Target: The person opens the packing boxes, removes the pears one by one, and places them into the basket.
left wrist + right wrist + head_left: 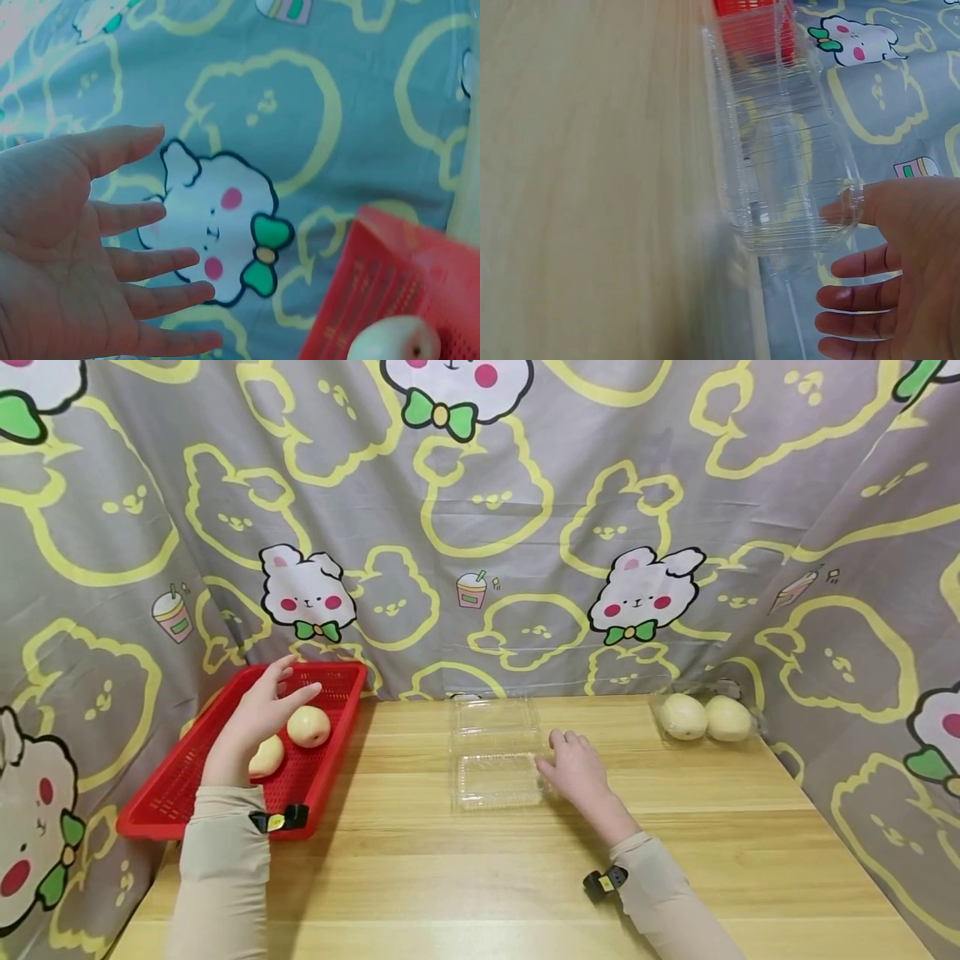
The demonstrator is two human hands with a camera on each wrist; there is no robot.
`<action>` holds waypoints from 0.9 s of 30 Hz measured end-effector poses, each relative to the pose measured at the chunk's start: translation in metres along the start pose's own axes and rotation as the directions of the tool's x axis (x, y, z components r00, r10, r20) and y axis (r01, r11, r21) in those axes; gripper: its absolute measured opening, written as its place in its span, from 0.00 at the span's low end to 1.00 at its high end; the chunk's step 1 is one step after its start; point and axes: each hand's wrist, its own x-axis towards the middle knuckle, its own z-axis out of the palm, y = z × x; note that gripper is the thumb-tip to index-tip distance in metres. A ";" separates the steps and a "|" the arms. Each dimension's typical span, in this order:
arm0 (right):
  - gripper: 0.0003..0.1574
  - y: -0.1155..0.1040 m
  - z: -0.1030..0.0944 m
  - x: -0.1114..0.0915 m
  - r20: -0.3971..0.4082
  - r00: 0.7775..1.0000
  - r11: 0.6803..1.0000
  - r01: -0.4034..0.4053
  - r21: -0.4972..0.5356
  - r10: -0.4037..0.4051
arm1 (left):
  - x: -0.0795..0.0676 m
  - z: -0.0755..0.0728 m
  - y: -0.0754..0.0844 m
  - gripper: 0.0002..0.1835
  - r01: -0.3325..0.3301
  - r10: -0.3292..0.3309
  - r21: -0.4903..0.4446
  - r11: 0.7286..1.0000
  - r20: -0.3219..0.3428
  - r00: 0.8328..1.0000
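Right thumb meeting the box, left hand hovering by the fruits

The right hand (581,768) is reaching the right edge of the clear box (498,781), which is lying open on the tabletop (450,877) to that hand's left. In the right wrist view the thumb is overlapping the box's near end wall, its tip showing through the plastic, while the other fingers are extending loosely outside. The hand is looking relaxed rather than clenched; how firmly the thumb is touching, the pictures are not telling.

The box's two halves are spreading one behind the other, the nearer half sitting closest to the thumb.

The left hand (261,714) is hovering at the red basket (337,752), its fingers spreading apart and grasping nothing. In the head view, the rear fruit (309,727) is resting inside the basket just below and beside the thumb; the front fruit (267,758) is lying beside the wrist, partly hidden by it. The basket is standing left of the box, well apart from it.

Two more fruits (684,717) are sitting side by side in clear plastic at the tabletop's far right, beyond the right hand. A patterned curtain (517,468) is hanging behind everything.
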 end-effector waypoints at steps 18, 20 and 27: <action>0.27 0.002 -0.018 0.001 -0.039 0.999 0.997 -0.004 0.077 0.008 | -0.013 0.050 0.034 0.37 -0.153 0.125 -0.174 0.973 -0.160 0.979; 0.27 0.003 -0.020 0.001 -0.039 0.999 0.997 -0.008 0.082 0.011 | -0.013 0.056 0.035 0.35 -0.178 0.146 -0.187 0.966 -0.172 0.974; 0.28 0.010 -0.027 0.002 -0.032 0.999 0.994 -0.025 0.105 0.029 | -0.009 0.080 0.043 0.29 -0.247 0.192 -0.287 0.926 -0.207 0.959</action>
